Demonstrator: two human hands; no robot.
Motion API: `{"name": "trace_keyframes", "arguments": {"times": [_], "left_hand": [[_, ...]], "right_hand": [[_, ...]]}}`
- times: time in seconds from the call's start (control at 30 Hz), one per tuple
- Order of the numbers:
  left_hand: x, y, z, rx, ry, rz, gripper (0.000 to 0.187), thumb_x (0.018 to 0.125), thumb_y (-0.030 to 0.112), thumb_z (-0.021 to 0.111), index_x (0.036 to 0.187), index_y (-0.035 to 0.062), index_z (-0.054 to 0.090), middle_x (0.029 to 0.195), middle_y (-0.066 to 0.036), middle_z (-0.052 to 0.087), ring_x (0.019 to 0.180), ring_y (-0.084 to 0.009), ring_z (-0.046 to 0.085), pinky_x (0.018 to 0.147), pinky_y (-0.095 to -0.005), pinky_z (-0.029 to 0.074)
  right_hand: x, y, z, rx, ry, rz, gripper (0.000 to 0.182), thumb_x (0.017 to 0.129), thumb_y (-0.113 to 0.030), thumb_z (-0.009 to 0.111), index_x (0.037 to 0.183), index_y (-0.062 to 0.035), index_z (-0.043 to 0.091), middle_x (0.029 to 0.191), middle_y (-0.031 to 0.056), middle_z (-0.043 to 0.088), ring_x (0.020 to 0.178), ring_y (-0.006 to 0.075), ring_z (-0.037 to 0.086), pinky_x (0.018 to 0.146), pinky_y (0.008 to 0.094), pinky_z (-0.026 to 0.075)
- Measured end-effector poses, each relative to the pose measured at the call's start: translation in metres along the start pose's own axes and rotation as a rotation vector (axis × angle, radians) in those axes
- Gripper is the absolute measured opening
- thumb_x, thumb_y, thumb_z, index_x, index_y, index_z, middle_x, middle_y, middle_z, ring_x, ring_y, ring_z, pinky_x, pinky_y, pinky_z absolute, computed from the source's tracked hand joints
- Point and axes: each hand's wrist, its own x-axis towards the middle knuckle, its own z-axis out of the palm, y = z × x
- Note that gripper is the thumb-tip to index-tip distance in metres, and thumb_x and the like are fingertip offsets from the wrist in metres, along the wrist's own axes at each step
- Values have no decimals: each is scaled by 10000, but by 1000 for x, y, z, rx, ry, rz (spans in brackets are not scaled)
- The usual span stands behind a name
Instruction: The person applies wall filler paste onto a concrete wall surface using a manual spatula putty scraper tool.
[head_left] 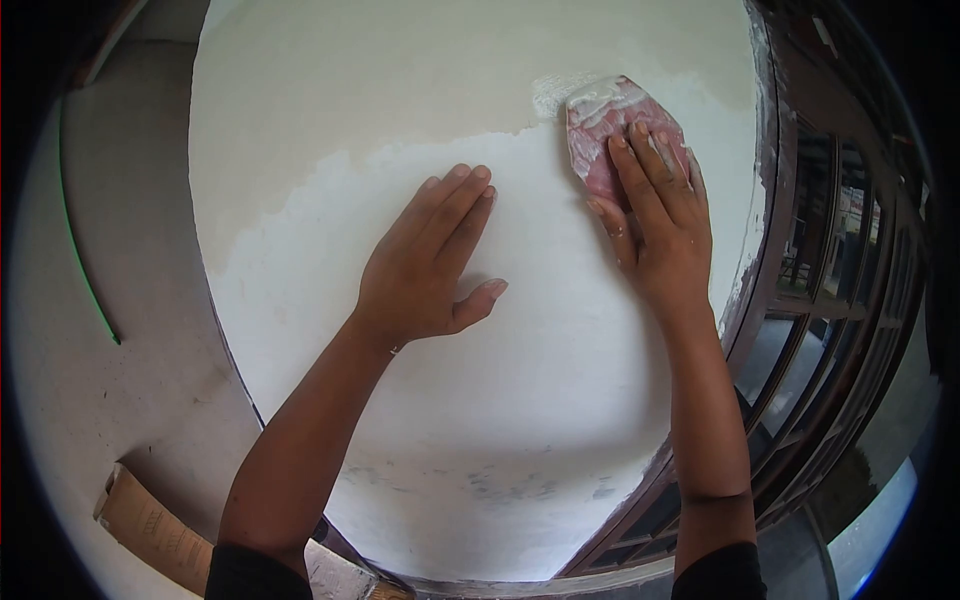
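Observation:
A large pale panel (pixel 520 370) fills the middle of the view, its lower part coated bright white and its upper part greyish. My left hand (pixel 430 255) lies flat on the white coating, fingers together and thumb spread, holding nothing. To the right, my right hand (pixel 660 210) presses a flat reddish pad (pixel 600 140) smeared with white paste against the panel, fingers over its face and thumb at its lower edge. A wet, streaky patch of paste shows just left of the pad's top.
Dark window frames with glass panes (pixel 830 230) run along the right side. At lower left lies a brown cardboard piece (pixel 155 530). A thin green strip (pixel 82 255) curves over the grey surface at left.

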Motion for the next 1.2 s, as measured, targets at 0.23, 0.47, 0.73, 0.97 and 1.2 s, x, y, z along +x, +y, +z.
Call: {"name": "trace_keyframes", "arguments": {"times": [0.23,0.47,0.73,0.97,1.2], "left_hand": [[1,0,0,12,2,-9,652,884,371,595,1326,-107,547,1467,-202,496,1382,-356,468,1147,-484,384],[-1,1,2,23,2,-13,650,875,370,600,1314,-107,558,1471,-200,493,1381,-357,468,1147,-485,386],[2,1,0,18,7,-9,649,871,358,604,1322,-105,553,1474,-204,488,1377,-362,471,1144,-484,388],[1,2,0,9,5,-10,639,857,327,617,1322,-107,551,1476,-203,484,1376,-363,471,1144,-483,389],[0,2,0,7,5,-8,640,853,323,618,1317,-112,550,1491,-202,469,1377,-365,470,1142,-497,389]], "right_hand": [[-16,6,-3,14,-50,-9,559,849,-341,772,1353,-147,628,1400,67,611,1296,255,575,1123,509,386],[-5,7,-9,15,36,-40,552,853,-347,766,1350,-149,631,1383,70,625,1301,251,574,1120,501,391],[-11,5,-6,-39,-42,-27,509,874,-353,743,1323,-135,642,1331,65,655,1264,248,595,1102,496,407],[-2,13,-31,293,298,162,336,965,-253,684,1213,-33,630,1121,112,702,999,202,660,882,331,494],[48,34,-14,1110,228,823,314,957,-168,704,1168,36,593,881,80,689,686,85,617,587,231,478]]}}
